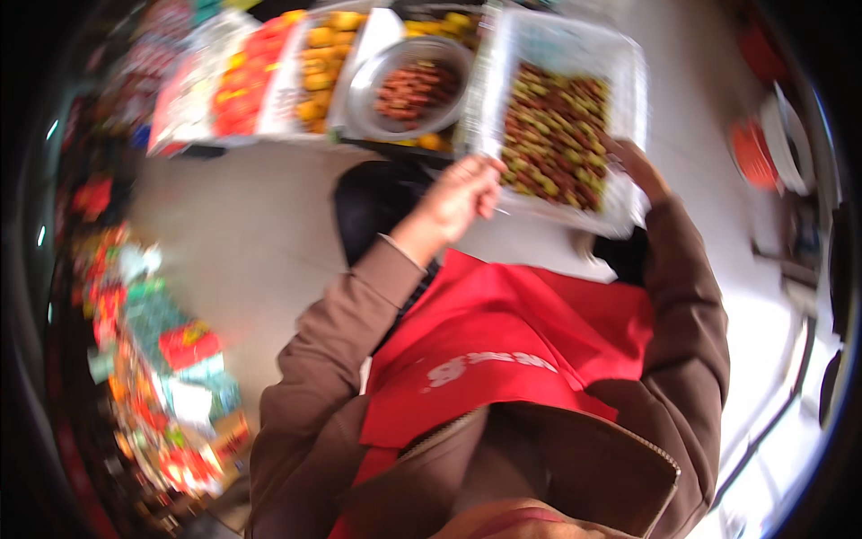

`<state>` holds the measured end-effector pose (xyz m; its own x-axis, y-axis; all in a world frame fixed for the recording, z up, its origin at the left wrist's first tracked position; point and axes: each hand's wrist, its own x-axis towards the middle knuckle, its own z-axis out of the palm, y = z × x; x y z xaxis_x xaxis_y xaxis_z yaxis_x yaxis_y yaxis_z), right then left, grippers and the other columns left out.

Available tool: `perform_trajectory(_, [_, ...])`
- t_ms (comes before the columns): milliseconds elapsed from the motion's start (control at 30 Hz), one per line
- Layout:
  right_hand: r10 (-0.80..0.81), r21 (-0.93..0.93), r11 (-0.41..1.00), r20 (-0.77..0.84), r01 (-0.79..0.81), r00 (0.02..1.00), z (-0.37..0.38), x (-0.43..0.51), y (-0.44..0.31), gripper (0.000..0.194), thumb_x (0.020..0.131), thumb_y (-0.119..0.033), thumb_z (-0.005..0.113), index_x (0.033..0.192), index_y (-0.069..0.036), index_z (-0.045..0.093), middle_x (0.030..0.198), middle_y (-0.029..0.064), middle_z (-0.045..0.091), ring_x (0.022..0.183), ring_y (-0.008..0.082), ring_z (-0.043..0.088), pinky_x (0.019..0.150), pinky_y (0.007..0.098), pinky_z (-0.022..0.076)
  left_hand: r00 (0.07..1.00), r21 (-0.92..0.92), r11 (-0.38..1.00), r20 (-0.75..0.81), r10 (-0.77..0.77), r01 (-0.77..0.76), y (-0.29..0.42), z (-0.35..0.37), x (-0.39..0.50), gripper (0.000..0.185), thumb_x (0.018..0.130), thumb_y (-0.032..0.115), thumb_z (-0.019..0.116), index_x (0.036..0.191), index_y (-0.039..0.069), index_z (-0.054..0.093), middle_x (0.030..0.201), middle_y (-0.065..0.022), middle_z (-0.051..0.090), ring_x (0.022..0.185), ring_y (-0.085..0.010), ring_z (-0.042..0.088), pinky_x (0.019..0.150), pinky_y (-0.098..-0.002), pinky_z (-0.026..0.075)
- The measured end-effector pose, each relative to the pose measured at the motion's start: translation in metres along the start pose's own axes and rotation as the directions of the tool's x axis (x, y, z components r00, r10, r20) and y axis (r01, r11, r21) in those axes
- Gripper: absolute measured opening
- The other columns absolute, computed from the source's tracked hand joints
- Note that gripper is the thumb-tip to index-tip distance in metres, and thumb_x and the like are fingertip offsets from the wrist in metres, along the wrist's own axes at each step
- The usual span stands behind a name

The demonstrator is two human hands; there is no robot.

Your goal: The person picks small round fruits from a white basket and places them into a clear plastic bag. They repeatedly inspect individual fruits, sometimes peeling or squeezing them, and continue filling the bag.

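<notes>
A white box (pixel 625 209) lined with clear plastic stands in front of me, part filled with small green and reddish-brown fruit (pixel 555 141) that look like fresh jujubes. At its near left rim is my left hand (pixel 471 188), with fingers curled inward. Blur hides whether those fingers pinch a fruit or the liner. My right hand (pixel 633 165) reaches over the right side of the box, fingertips at the fruit. What they hold, if anything, is not visible.
Left of the box, a metal bowl (pixel 360 114) holds reddish-brown pieces. Boxes of orange fruit (pixel 323 67) and red-wrapped goods (pixel 252 77) extend further left. Packaged goods (pixel 182 350) crowd the left side. An orange-red tub (pixel 754 155) and a white basin (pixel 784 138) stand at right.
</notes>
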<state>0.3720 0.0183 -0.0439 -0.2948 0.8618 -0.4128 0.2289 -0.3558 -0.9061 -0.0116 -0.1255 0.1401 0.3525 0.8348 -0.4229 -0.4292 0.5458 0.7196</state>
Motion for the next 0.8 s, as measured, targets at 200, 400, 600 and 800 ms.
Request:
perform_trajectory(200, [0.231,-0.112,0.969,0.066,-0.222,0.971,0.044,-0.012,-0.034,0.030,0.095,-0.033,0.056,0.098,-0.004,0.064,0.083,0.0020,0.059,0.069,0.0108,0.057,0.056,0.0270,0.0463,0.988,0.080,0.990,0.092,-0.127,0.120,0.042,0.001,0.062,0.038,0.096,0.008,0.056,0.133,0.001,0.051,0.111,-0.0088,0.064,0.094,-0.0146,0.062,0.083,-0.0274,0.050])
perform_trajectory(400, [0.111,-0.190,0.978,0.094,-0.092,0.989,0.083,-0.019,-0.083,0.030,0.099,-0.024,0.052,0.120,-0.004,0.060,0.097,0.0041,0.064,0.083,0.0137,0.062,0.070,0.0276,0.0499,0.983,0.138,0.986,0.147,-0.109,0.089,0.052,0.003,0.110,0.044,0.097,0.010,0.057,0.139,0.003,0.047,0.119,-0.0118,0.063,0.099,-0.0152,0.062,0.088,-0.0283,0.050])
perform_trajectory(600, [-0.307,-0.005,0.952,-0.023,0.307,0.951,0.116,-0.029,-0.140,0.031,0.099,-0.015,0.055,0.127,-0.003,0.055,0.113,0.0084,0.062,0.105,0.0166,0.061,0.090,0.0305,0.0502,0.987,0.091,0.983,0.007,-0.162,0.161,0.040,-0.004,0.137,0.043,0.096,0.014,0.062,0.136,0.008,0.050,0.119,-0.0080,0.063,0.096,-0.0144,0.062,0.085,-0.0280,0.048])
perform_trajectory(800, [-0.421,0.070,0.906,0.086,0.416,0.903,0.124,-0.029,-0.166,0.028,0.099,-0.015,0.056,0.125,-0.003,0.054,0.112,0.0061,0.061,0.102,0.0141,0.059,0.091,0.0313,0.0491,0.978,0.059,0.988,0.142,-0.153,0.146,0.035,0.000,0.146,0.042,0.097,0.016,0.060,0.137,0.011,0.049,0.120,-0.0021,0.060,0.107,-0.0142,0.059,0.089,-0.0299,0.045])
